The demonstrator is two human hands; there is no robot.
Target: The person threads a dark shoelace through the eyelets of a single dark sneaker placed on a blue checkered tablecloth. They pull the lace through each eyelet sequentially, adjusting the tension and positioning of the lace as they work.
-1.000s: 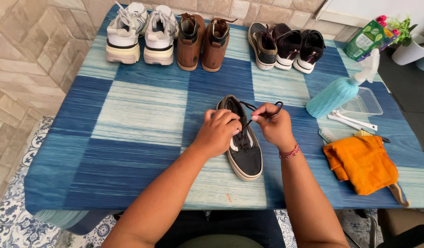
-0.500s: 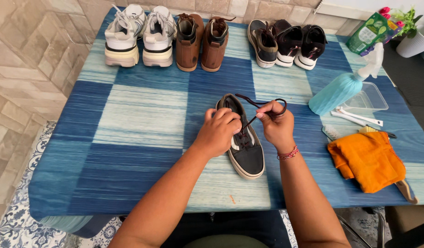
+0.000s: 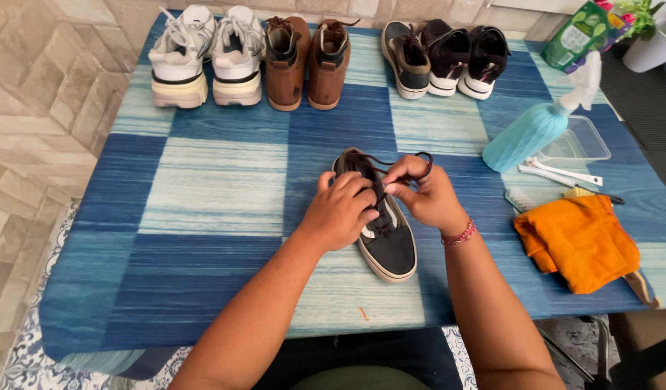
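Black shoe point(image 3: 388, 242) with a white sole lies on the blue checked tablecloth point(image 3: 203, 188), toe toward me, right under my hands. My left hand point(image 3: 341, 211) presses down over its laces, fingers curled against the upper. My right hand point(image 3: 425, 193) pinches the dark lace point(image 3: 418, 157) between thumb and fingertips, a loop standing just above the shoe's heel end. Beyond the shoe stand white sneakers point(image 3: 206, 54), brown boots point(image 3: 307, 61) and three dark shoes point(image 3: 445, 54); right of it lie a turquoise spray bottle point(image 3: 528, 133) and an orange cloth point(image 3: 582, 242)
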